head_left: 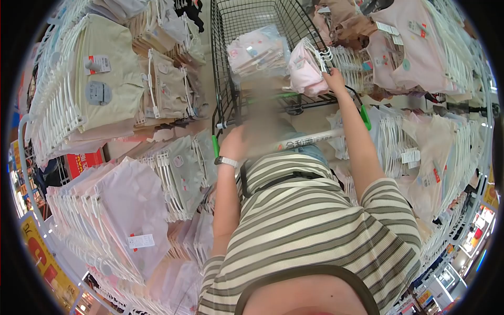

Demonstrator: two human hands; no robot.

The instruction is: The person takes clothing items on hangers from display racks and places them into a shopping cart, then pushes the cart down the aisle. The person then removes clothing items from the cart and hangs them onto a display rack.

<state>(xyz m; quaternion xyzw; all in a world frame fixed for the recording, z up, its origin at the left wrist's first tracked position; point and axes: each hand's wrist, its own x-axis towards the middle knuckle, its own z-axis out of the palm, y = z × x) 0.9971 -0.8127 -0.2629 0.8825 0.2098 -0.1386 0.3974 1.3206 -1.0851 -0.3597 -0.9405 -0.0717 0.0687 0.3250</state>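
Note:
My right hand (334,81) is closed at the white hangers (321,54) of a bunch of pink undergarments (306,68). The bunch is at the right side of a black wire shopping cart (223,58). My left hand (234,140), with a watch (226,161) on its wrist, is by the left end of the cart's handle (310,140). A blurred smear covers its fingers, so its grip is hidden. Inside the cart lies a pile of pale printed garments (257,51), partly in clear plastic.
Racks of hanging underwear stand close on both sides, with cream garments (107,68) and lilac ones (131,199) on the left. Pink tops (401,42) and beige tops (428,152) hang on the right. A red sign (85,161) shows among the left racks.

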